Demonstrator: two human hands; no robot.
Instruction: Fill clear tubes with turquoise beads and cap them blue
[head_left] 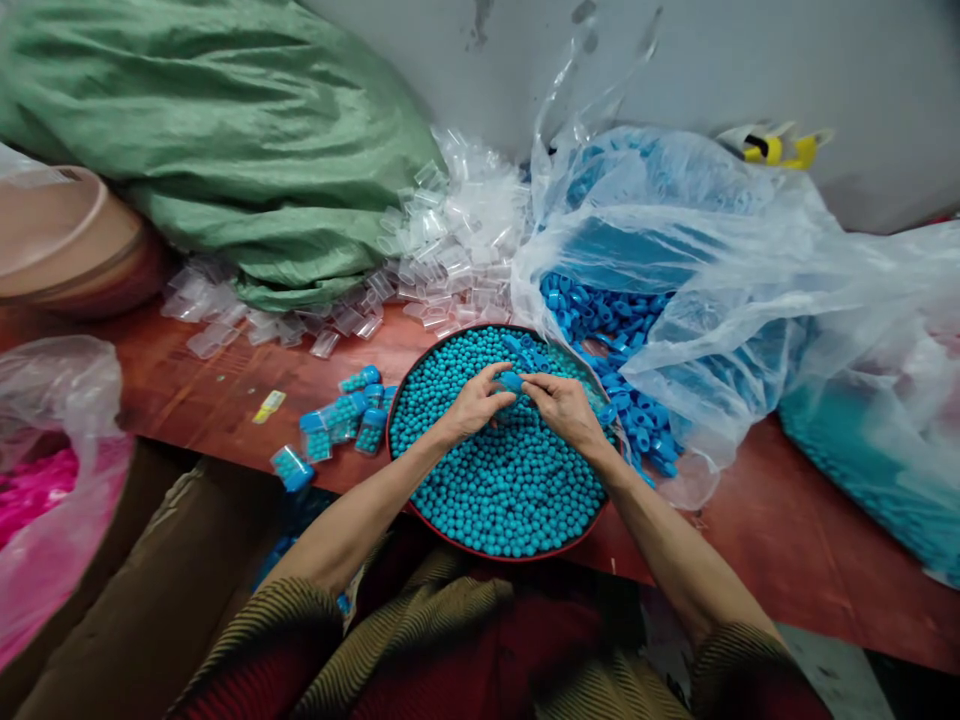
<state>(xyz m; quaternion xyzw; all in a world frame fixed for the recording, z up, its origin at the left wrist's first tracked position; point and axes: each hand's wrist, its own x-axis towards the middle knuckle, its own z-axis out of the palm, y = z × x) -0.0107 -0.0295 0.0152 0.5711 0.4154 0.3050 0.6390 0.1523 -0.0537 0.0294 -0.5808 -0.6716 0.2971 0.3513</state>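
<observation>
Over a round, red-rimmed tray [496, 557] full of small turquoise beads [502, 490], both hands meet at one blue plastic cap [511, 381]. My left hand [477, 404] is closed, with its thumb and forefinger around the cap's left side. The fingertips of my right hand [564, 408] pinch it from the right. Whether a clear container is joined to this cap cannot be made out. A few loose blue caps [527, 352] lie on the beads just behind the hands. Left of the tray, several bead-filled clear containers with blue caps [343, 413] rest on the table.
Clear empty containers [465, 250] are heaped at the back, beside a green sack [247, 140]. An open plastic bag [720, 260] spills blue caps [637, 425] at the tray's right. A brown tub [67, 240] stands at left on the red table [795, 530].
</observation>
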